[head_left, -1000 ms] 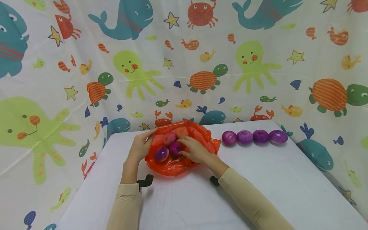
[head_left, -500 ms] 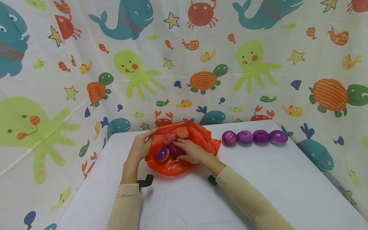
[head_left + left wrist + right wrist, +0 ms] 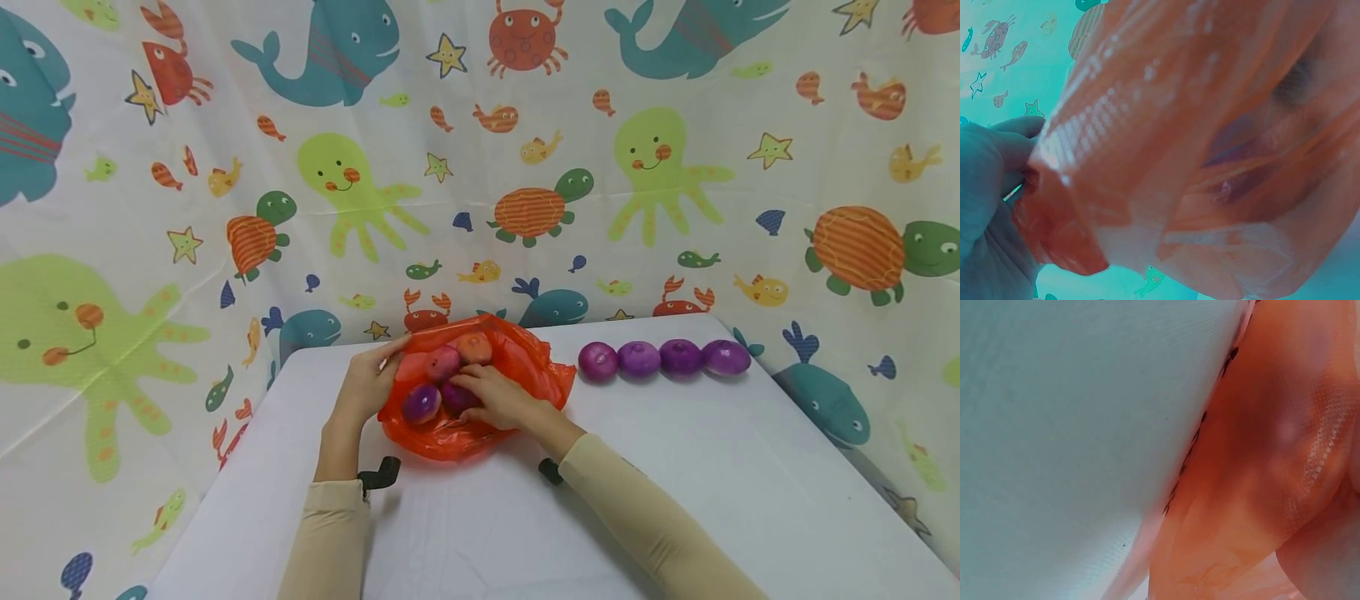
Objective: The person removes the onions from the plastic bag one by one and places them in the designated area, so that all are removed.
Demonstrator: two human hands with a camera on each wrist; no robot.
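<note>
My R grip [image 3: 498,397] is down in the open red bag [image 3: 525,350], fingers over the top & thumb on the near side of the dark purple onion [image 3: 455,401], so I'd call it clamped on that onion, tho my fingers cover a lot of it. My L grip [image 3: 365,382] pinches the bag's L rim, plastic bunched btwn thumb & fingers in the L wrist view.

Key relation: the onion lies just L of my R palm, right at the fingertips, low in the bag. R is the nearer grip; L is up at the rim, w/ the striped purple onion [image 3: 422,403] roughly btwn it & the dark one. My R forearm comes in from the near R side, fingers pointing L & a bit away from me. Can't tell the dark onion's long axis, too much hidden.

It's crowded in there: striped one just beside on the L, pinkish onion [image 3: 442,363] right behind, orange-looking one [image 3: 474,347] further back. My guess: straight up is the freest way out, as a sideways pull L would bump the striped one.

Out on the table [image 3: 465,533], R of the bag, there's a row of 4 purple onions [image 3: 641,360] running L–R; the far-R one has its long axis along the row. R wrist view is mostly blurry film, no clear onion.
</note>
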